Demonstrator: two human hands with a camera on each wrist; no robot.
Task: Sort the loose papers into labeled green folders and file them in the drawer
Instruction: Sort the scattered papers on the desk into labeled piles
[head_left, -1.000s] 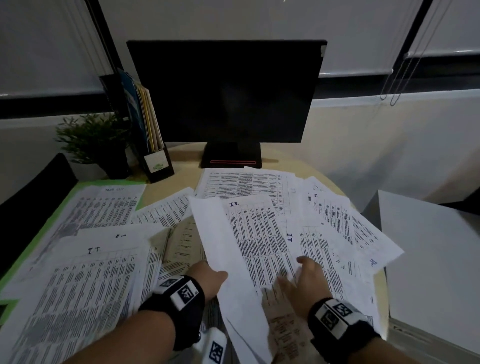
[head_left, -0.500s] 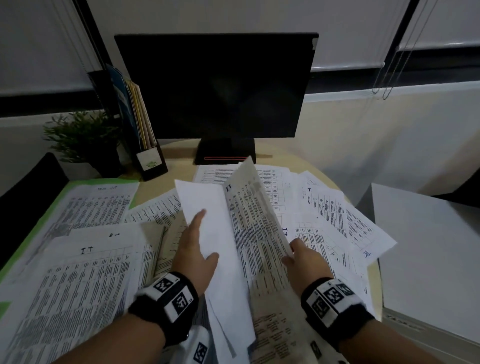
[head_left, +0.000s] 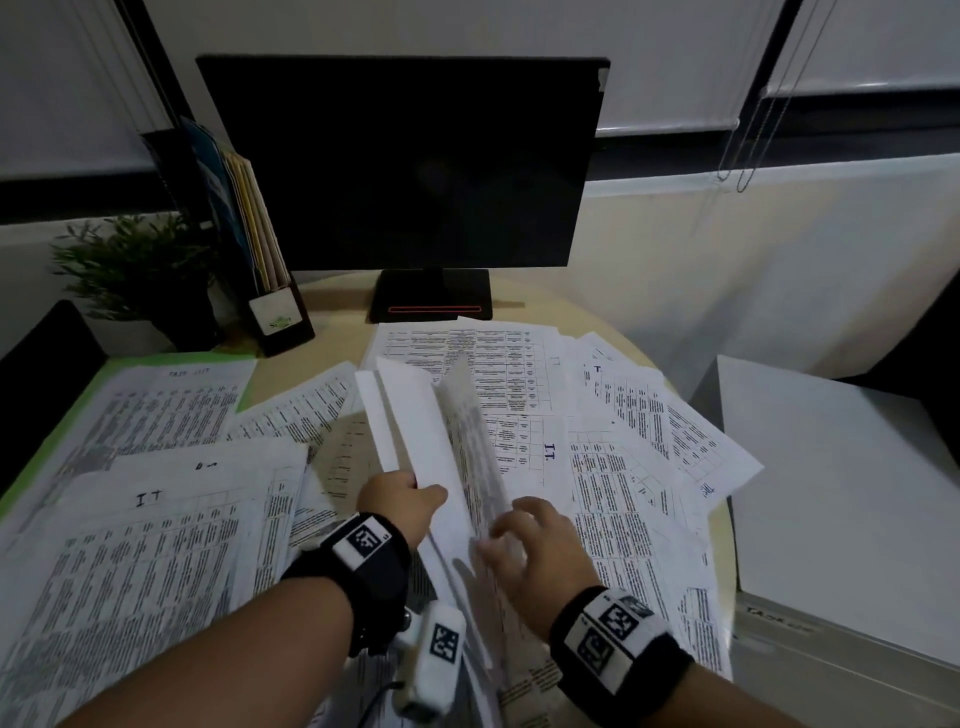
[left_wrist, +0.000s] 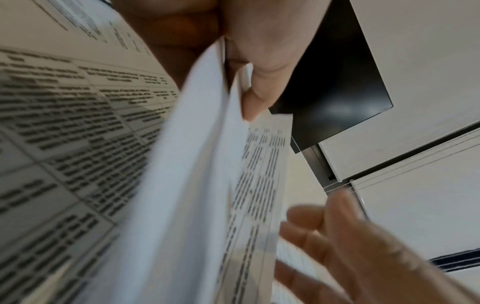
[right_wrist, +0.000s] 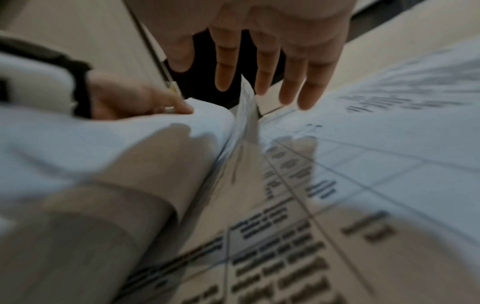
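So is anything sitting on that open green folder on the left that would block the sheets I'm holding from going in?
Yes. The left hand grips the lifted sheets, but the green folder already carries printed papers, and more IT-marked sheets overlap its near end. Only its green edge shows.

The head view looks forward and down from above the near edge of the surface (head_left: 332, 332), taking in the spread papers (head_left: 613, 467), both forearms and the monitor (head_left: 405, 166) at the far side. The left wrist view sits very near the left hand (left_wrist: 259, 51), looking up along raised sheets (left_wrist: 182, 185) toward the monitor (left_wrist: 337, 82). The right wrist view looks close along the right hand (right_wrist: 272, 41) over the papers (right_wrist: 389, 144). All three share the raised sheets and both hands.
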